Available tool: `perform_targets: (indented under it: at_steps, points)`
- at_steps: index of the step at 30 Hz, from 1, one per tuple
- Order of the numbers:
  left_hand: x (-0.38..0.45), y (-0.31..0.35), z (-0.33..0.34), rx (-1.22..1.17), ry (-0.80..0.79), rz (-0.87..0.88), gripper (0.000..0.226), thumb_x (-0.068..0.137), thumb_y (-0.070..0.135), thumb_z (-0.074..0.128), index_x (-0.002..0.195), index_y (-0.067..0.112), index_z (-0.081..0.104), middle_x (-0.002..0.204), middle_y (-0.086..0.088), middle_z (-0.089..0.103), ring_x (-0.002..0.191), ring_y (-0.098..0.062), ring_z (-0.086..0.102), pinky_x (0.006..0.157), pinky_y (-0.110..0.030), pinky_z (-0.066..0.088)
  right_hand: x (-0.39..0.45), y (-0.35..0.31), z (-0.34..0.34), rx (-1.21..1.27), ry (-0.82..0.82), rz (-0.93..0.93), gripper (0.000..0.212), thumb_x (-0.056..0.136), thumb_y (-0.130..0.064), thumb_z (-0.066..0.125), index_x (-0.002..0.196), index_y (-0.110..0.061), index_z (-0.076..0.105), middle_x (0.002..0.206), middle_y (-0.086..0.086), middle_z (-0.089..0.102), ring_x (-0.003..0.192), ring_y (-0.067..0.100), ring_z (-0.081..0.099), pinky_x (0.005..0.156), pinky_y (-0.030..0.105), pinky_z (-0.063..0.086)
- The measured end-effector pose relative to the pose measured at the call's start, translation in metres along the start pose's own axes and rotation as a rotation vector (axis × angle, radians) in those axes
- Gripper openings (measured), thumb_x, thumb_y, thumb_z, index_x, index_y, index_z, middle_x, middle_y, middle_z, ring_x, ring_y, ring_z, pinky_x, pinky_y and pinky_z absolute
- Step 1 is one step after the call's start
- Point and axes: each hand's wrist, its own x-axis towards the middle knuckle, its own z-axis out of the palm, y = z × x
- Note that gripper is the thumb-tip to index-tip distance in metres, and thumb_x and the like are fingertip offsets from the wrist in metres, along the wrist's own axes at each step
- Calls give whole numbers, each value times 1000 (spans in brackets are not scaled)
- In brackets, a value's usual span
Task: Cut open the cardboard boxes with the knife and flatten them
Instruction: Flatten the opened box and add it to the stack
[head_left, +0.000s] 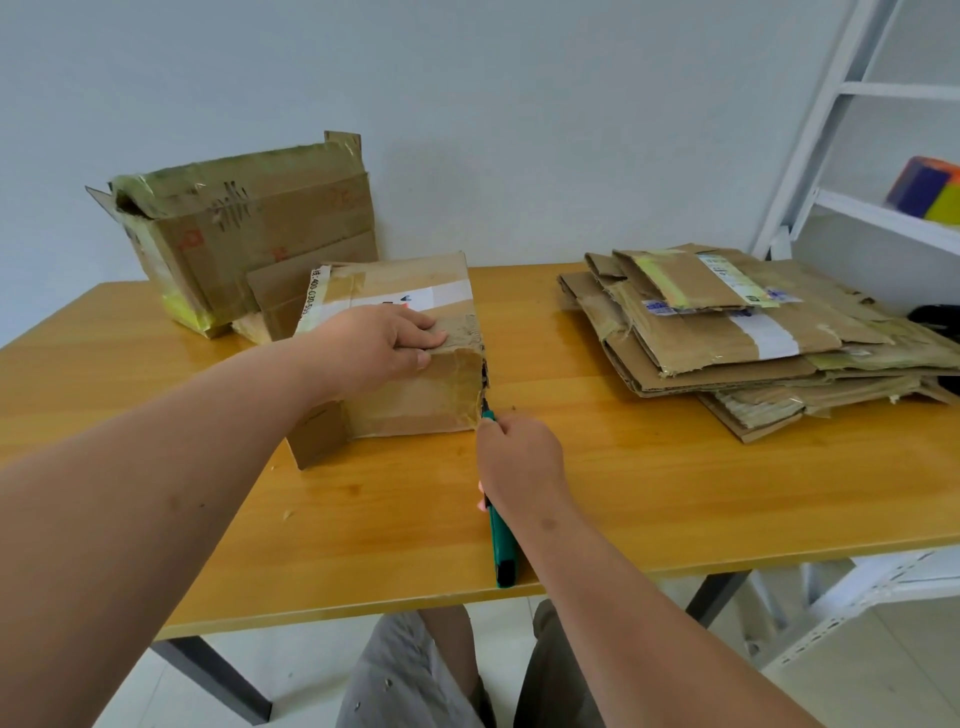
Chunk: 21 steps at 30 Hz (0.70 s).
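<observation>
The right hand (519, 457) has its grip wrapped round the green knife (501, 540), fingers curled about the handle, whose butt points back toward the near edge of the surface (675, 493). The tip sits at the near right vertical corner of the small box (410, 353), low on that edge, where the cardboard is already ragged and split higher up. That placing suggests the cut is being run down the corner seam so the side can fold out.

The left hand (384, 343) lies on top of the same box at its near right edge, fingers straight on the lid and thumb hooked over the front face. It looks to be bracing the box so that it does not slide or twist under the blade, and it stays above and left of the cutting line, out of the knife's way.

This box stands in the middle of the surface. Behind it, at the far left against the wall, one larger box (239, 228) is unflattened, its end open. At the right lies one stack of flattened cardboard (753, 332); how many sheets it holds cannot be told. So two boxes stand uncut or part-cut, with one knife in use. A white shelf frame (841, 130) stands at the far right.
</observation>
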Motion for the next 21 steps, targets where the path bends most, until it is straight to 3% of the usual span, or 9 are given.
perform_targets:
  at_steps: [5, 9, 13, 15, 17, 21]
  points:
    - [1, -2, 1, 1, 1, 0, 38, 99, 29, 52, 137, 33, 52, 151, 16, 37, 142, -10, 26, 113, -27, 17, 8, -3, -5, 118, -108, 279, 14, 91, -9, 48, 80, -3, 53, 71, 14, 55, 58, 31, 55, 65, 44, 56]
    - [2, -2, 1, 11, -6, -2, 38, 99, 30, 51, 137, 34, 52, 151, 17, 36, 142, -9, 26, 112, -26, 17, 6, -8, -11, 72, -134, 267, 21, 94, -14, 48, 73, -15, 49, 71, 7, 54, 69, 28, 58, 68, 39, 56]
    - [1, -3, 0, 8, -22, 4, 38, 100, 29, 51, 137, 36, 51, 151, 18, 36, 142, -8, 25, 113, -27, 16, 6, -9, -18, 228, -176, 403, 16, 95, -5, 45, 81, -4, 52, 66, 13, 50, 53, 25, 48, 54, 32, 47]
    - [-1, -6, -2, -1, -35, 14, 38, 99, 27, 52, 136, 36, 52, 150, 19, 37, 142, -8, 26, 114, -27, 15, 3, -4, -18, 271, -150, 352, 15, 94, -4, 45, 82, -5, 54, 65, 13, 50, 49, 24, 47, 51, 30, 43]
    - [-2, -8, -7, -9, -45, 31, 38, 99, 22, 54, 135, 35, 54, 148, 20, 39, 141, -5, 28, 113, -23, 14, 1, 4, -19, 221, -52, 169, 16, 88, -11, 48, 74, -9, 55, 63, 13, 48, 52, 24, 46, 54, 35, 42]
    - [-8, -7, -16, -26, -47, 29, 39, 95, 11, 58, 128, 31, 62, 139, 22, 49, 133, 0, 38, 105, -13, 18, 11, 5, -41, -55, 113, -48, 31, 90, -22, 49, 62, -13, 42, 57, 4, 41, 55, 21, 37, 56, 36, 35]
